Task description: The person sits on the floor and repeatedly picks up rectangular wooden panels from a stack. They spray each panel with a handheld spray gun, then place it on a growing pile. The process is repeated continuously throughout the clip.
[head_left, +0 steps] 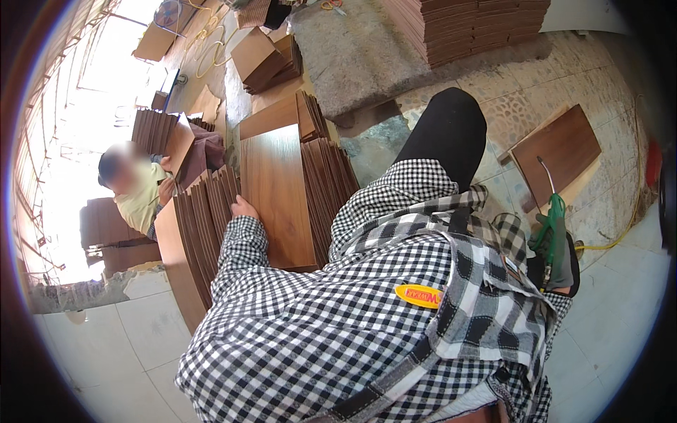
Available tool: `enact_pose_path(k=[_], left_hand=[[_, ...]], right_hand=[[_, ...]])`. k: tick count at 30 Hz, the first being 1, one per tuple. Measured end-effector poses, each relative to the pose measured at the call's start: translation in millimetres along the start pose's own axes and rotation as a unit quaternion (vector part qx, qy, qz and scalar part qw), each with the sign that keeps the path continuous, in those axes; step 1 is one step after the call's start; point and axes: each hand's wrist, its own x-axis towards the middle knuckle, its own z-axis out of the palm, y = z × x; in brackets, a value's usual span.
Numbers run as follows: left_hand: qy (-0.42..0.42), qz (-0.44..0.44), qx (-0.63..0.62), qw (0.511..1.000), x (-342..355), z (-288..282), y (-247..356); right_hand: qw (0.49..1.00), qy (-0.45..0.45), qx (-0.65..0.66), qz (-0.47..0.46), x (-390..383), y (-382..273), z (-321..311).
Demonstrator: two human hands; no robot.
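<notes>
My left hand [244,208] is closed at the edge of a brown wood-grain panel, one of a row of upright panels [204,211] on my left. Beside it a glossy wooden panel [275,190] leans against another upright row [331,176]. Over on the right, my right hand [560,243], which looks gloved in grey, is wrapped around a green air blow gun [555,210]. Its thin bent nozzle points over a dark brown panel [557,155], which lies on lighter boards near the floor.
A co-worker [134,183] at the left handles a panel [181,146] beside more stacks. Tall panel stacks [479,32] stand at the back on a grey slab [360,56]. A yellow hose [613,242] runs along the tiled floor at the right; yellow coils [211,53] lie far left.
</notes>
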Motion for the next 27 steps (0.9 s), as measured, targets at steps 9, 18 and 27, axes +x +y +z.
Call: enact_pose_path(k=[9,18,27], left_hand=[[-0.080,0.313,0.201,0.925,-111,0,191],[-0.051,0.390,0.158,0.906,-66,11,146],[-0.067,0.522,-0.247,0.814,-105,39,259]], right_hand=[[0.999,-0.045,-0.009,0.013,19,22,-12],[0.987,-0.109,-0.092,-0.073,-17,-27,37],[0.920,-0.246,-0.302,-0.033,3,-85,74]])
